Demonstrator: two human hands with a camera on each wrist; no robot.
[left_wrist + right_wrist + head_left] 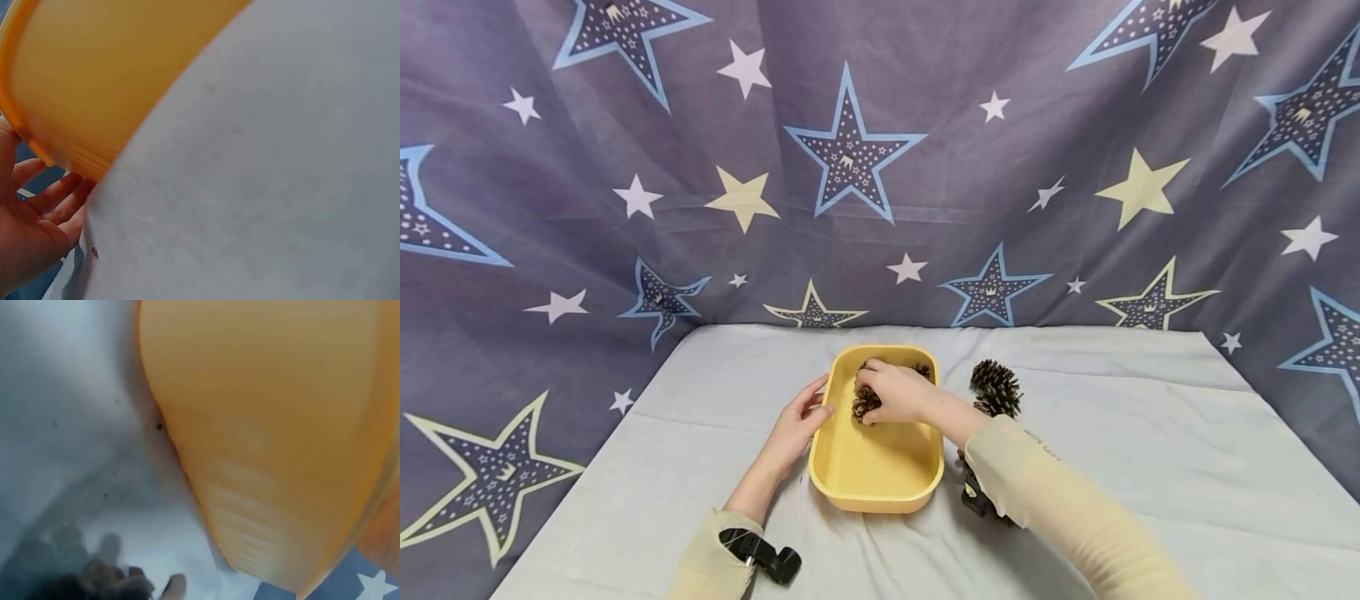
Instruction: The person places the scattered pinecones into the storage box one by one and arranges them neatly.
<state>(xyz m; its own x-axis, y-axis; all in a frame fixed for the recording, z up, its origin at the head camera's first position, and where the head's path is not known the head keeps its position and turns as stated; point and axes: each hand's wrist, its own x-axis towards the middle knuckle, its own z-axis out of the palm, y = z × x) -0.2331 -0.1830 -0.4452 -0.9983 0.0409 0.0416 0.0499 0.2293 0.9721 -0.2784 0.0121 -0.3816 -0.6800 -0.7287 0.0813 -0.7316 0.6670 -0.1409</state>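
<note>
When viewed from the head, largest by far and filling the whole far side: a grey-violet curtain [850, 250] printed with pale, yellow and blue-edged stars, falling past the left and right ends of the table. Before it, a white tablecloth [1150, 467], lightly creased toward the right and the near part. Over the cloth from the near side, two cream sleeves: right sleeve [1060, 500] slanting in from the near right, left sleeve [709, 558] at the near left. Between them, about mid-table, a yellow plastic tub [868, 475], rounded at the corners, upright on the cloth, longer from near to far than from left to right.

Inside the tub, toward the far part, right hand [897, 393], thumb and fingers curled around a brown pine cone [865, 403]. At the tub's left wall, left hand [797, 427], thumb over the rim, fingers fanned apart along the outside, holding the wall between. On the cloth to the right, near the tub, a cluster of dark pine cones [997, 392]; cannot tell exactly how many. At the near right, more dark brown scales, mostly covered by the right sleeve. In the tub's far right corner, a second pine cone [922, 369], partly behind the right hand. Near the wrists, a left black wrist camera [762, 556] and a right black wrist camera [974, 497]. Smallest, in the right wrist view, a dark speck [159, 427] just beside the tub.
</note>
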